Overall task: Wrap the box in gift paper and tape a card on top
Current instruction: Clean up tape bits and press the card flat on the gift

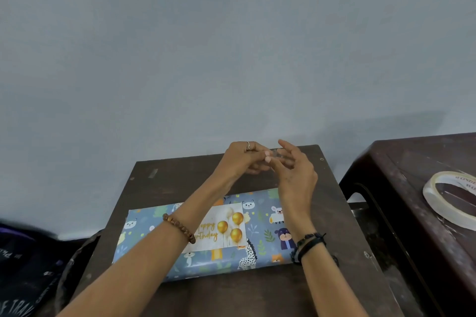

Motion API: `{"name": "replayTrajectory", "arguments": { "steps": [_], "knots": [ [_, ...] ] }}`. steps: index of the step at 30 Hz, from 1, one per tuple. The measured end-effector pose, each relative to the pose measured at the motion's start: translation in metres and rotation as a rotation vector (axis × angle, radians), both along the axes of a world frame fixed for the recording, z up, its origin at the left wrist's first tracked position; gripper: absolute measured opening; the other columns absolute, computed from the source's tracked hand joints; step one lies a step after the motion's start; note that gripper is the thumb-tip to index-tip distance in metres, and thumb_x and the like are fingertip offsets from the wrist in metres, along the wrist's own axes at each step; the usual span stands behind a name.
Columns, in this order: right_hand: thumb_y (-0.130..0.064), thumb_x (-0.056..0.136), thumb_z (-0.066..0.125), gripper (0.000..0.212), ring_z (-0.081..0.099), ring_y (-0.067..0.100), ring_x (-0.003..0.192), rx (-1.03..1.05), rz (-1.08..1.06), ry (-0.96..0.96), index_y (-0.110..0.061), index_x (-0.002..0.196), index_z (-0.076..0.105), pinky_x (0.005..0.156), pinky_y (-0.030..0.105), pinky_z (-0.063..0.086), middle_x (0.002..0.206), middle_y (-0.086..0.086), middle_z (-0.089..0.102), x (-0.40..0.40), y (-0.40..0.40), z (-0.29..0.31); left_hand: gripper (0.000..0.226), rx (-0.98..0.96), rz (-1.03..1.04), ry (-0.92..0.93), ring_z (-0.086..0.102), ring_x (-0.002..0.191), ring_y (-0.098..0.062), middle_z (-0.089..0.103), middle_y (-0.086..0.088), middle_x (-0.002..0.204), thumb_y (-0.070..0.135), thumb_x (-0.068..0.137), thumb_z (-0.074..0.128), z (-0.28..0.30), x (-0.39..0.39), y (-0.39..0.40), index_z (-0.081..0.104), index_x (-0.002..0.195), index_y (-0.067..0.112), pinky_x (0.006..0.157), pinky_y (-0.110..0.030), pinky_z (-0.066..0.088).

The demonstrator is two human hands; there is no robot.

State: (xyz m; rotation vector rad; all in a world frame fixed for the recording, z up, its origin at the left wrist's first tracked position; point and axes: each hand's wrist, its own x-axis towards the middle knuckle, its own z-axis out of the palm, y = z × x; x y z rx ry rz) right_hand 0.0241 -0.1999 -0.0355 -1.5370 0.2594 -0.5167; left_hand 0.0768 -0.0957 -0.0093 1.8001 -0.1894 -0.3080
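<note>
While hands [268,162] pinch tape [275,154], box [260,229] mid-table [334,213]

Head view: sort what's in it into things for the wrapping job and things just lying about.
For the job:
wrapped box
birthday card lying on top of it
small clear tape piece, pinched between left hand and right hand
tape roll on the side stool

Lying about:
dark bag at lower left
tape scrap stuck on the table
</note>
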Motion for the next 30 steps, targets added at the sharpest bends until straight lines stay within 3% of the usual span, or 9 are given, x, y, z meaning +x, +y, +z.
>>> {"name": "replayTrajectory", "arguments": {
  "steps": [6,10,13,15,17,20,24,27,30],
  "knots": [
    [-0.008,0.083,0.068,0.01,0.065,0.005,0.077,-0.095,0.087,-0.02,-0.018,0.084,0.072,0.067,0.009,0.049,0.085,-0.001,0.069,-0.001,0.005,0.005,0.01,-0.036,0.011,0.15,0.071,0.073,-0.015,0.073,-0.009,0.082,0.013,0.089,0.06,0.008,-0.007,0.02,0.067,0.084,0.009,0.067,-0.022,0.057],
    [-0.008,0.085,0.064,0.012,0.064,0.007,0.074,-0.186,0.115,-0.013,-0.016,0.08,0.07,0.064,0.012,0.05,0.08,-0.001,0.068,-0.003,0.016,0.006,0.016,-0.116,-0.013,0.256,0.072,0.077,-0.016,0.074,-0.005,0.082,0.015,0.093,0.056,0.004,-0.013,0.04,0.07,0.085,0.014,0.071,-0.024,0.058],
    [-0.011,0.086,0.065,0.009,0.064,0.011,0.074,-0.186,0.133,-0.004,-0.017,0.08,0.069,0.062,0.022,0.056,0.081,-0.002,0.066,-0.002,0.03,0.008,0.017,-0.124,0.081,0.217,0.071,0.079,-0.017,0.073,-0.005,0.093,0.016,0.095,0.053,-0.002,-0.014,0.067,0.07,0.095,0.014,0.069,-0.023,0.057],
    [-0.014,0.084,0.068,0.009,0.064,0.012,0.074,-0.167,0.173,0.015,-0.017,0.076,0.069,0.062,0.026,0.057,0.081,-0.004,0.065,-0.004,0.045,0.008,0.015,0.123,0.246,0.025,0.068,0.076,-0.014,0.071,-0.009,0.099,0.013,0.093,0.055,-0.011,-0.008,0.093,0.07,0.097,0.013,0.067,-0.02,0.056],
    [-0.017,0.083,0.069,0.009,0.063,0.011,0.072,-0.179,0.235,0.032,-0.017,0.074,0.068,0.064,0.033,0.058,0.079,-0.006,0.064,-0.008,0.065,0.006,0.015,0.611,0.332,-0.25,0.065,0.087,-0.018,0.069,-0.007,0.104,0.013,0.09,0.058,-0.022,0.0,0.123,0.07,0.099,0.013,0.077,-0.028,0.053],
    [-0.018,0.084,0.068,0.014,0.061,0.007,0.072,-0.252,0.346,0.018,-0.023,0.071,0.066,0.068,0.033,0.056,0.079,-0.008,0.061,-0.015,0.095,0.005,0.021,1.043,0.32,-0.382,0.056,0.105,-0.028,0.061,-0.008,0.111,0.014,0.091,0.054,-0.038,0.008,0.162,0.063,0.109,0.01,0.083,-0.037,0.044],
    [-0.018,0.086,0.065,0.009,0.059,0.001,0.075,-0.425,0.457,-0.022,-0.022,0.078,0.066,0.069,0.015,0.049,0.082,-0.009,0.06,-0.023,0.119,0.005,0.032,1.022,0.368,-0.329,0.051,0.11,-0.03,0.054,-0.013,0.114,0.007,0.091,0.052,-0.049,0.026,0.197,0.059,0.123,0.01,0.084,-0.035,0.041],
    [-0.018,0.087,0.065,0.007,0.058,0.0,0.075,-0.489,0.483,-0.004,-0.02,0.08,0.066,0.068,0.011,0.047,0.082,-0.01,0.059,-0.022,0.124,0.001,0.031,0.967,0.377,-0.311,0.056,0.102,-0.03,0.054,-0.013,0.106,0.003,0.091,0.05,-0.055,0.03,0.212,0.062,0.119,0.01,0.081,-0.032,0.042],
    [-0.018,0.086,0.065,0.012,0.059,0.001,0.071,-0.442,0.47,0.025,-0.024,0.076,0.064,0.066,0.009,0.046,0.08,-0.011,0.058,-0.017,0.123,0.0,0.029,0.947,0.379,-0.379,0.059,0.092,-0.029,0.057,-0.013,0.102,0.0,0.091,0.049,-0.061,0.024,0.217,0.065,0.114,0.007,0.081,-0.038,0.049]
  ]
}}
